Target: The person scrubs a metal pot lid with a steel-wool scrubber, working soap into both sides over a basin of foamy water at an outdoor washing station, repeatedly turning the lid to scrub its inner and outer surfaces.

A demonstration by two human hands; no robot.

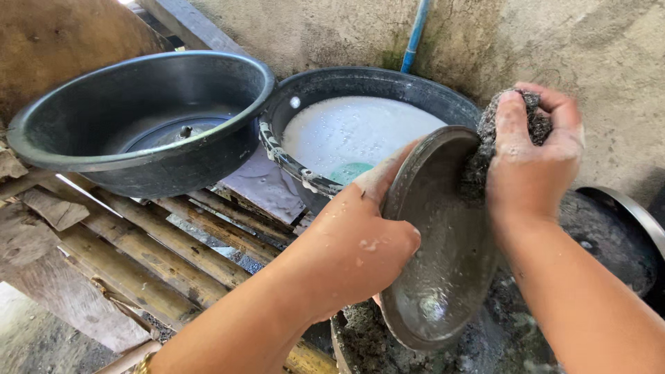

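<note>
Hands busy over a sooty pot (609, 242): the left hand (360, 239) is clamped on the edge of a round metal lid (436, 263), tilted up on its side just above that pot. Right hand (533, 156) is clenched around a dark scouring pad (485, 138), pressed against the lid's top rim. Behind sit a black basin of soapy water (360, 131) and another black basin (138, 118) on wooden slats (159, 256).

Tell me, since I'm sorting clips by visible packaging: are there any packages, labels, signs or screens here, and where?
None in view: no package, label, sign or screen.
The left hand holds a grey metal lid; the right hand presses a scouring pad on it.
Behind stand two plain black basins, one with soapy water, one nearly empty.
</note>
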